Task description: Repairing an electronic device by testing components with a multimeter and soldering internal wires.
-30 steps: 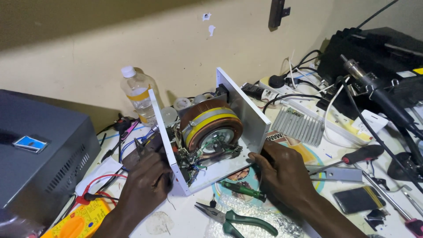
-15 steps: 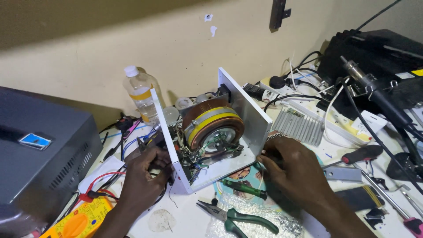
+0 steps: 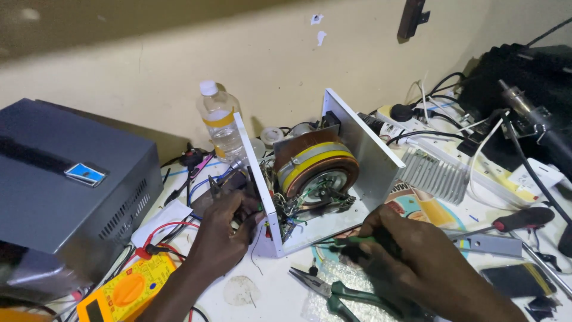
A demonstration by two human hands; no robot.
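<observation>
Left hand [image 3: 229, 229] grips the open chassis [image 3: 363, 149] front wall, steadying it. Right hand [image 3: 411, 256], just beside it on the desk [image 3: 268, 298], closed on a green-handled screwdriver [image 3: 333, 243], tip aimed inside.

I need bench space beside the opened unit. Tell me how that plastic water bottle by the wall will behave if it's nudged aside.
The plastic water bottle stands upright, tall and narrow, so it may well tip. It looks clear and perhaps nearly empty, hence probably light and easy to slide. Once down, its round body would likely roll toward the cables near the left hand.
</observation>
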